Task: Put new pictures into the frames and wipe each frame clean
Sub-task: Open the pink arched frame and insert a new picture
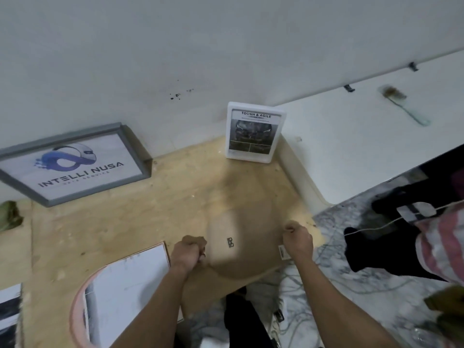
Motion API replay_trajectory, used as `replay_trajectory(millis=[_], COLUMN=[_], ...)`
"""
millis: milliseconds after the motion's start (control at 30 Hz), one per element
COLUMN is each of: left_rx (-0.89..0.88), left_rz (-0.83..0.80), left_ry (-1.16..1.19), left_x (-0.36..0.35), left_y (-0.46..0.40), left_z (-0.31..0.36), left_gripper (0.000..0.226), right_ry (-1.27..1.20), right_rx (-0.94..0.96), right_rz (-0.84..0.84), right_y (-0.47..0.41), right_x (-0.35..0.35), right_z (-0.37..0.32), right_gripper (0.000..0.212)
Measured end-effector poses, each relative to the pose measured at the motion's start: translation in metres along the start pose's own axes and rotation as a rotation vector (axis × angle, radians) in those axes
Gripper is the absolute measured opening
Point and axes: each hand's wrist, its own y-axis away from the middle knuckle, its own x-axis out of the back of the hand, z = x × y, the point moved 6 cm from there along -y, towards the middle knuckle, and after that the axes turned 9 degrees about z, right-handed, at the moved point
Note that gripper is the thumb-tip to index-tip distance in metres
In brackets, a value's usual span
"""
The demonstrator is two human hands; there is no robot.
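A picture frame lies face down in front of me, showing its brown backing board with a small metal hanger. My left hand grips the board's left edge with curled fingers. My right hand grips its right edge the same way. A grey frame with a blue logo picture leans on the wall at the left. A white frame with a "Tough & Agile" picture stands against the wall ahead. A white sheet in a pinkish frame lies at the lower left.
The plywood surface carries everything. A white ledge at the right holds a small brush. A green cloth sits at the far left. Dark clothing and a striped fabric lie on the marble floor at the right.
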Motion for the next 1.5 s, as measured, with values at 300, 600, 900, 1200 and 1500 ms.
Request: replay_trajectory(millis=[300, 600, 900, 1200, 1500], left_rx=[-0.114, -0.159, -0.04, -0.025, 0.135], left_rz=[-0.017, 0.419, 0.306, 0.485, 0.611], left_ry=[0.168, -0.315, -0.349, -0.209, -0.333], left_x=[0.081, 0.239, 0.231, 0.232, 0.227], left_y=[0.013, 0.032, 0.027, 0.027, 0.038], left_z=[-0.024, -0.11, -0.143, -0.146, -0.142], left_gripper=[0.018, 0.021, 0.013, 0.019, 0.038], right_ry=[-0.09, 0.204, 0.271, 0.224, 0.271], right_rx=[0.175, 0.401, 0.395, 0.479, 0.561], right_rz=[-0.06, -0.321, -0.334, -0.425, -0.549], right_y=[0.101, 0.265, 0.291, 0.271, 0.242], right_x=[-0.03, -0.141, -0.168, -0.173, -0.183], right_z=[-0.068, -0.1, -0.088, -0.09, -0.094], right_gripper=[0.021, 0.019, 0.045, 0.028, 0.011])
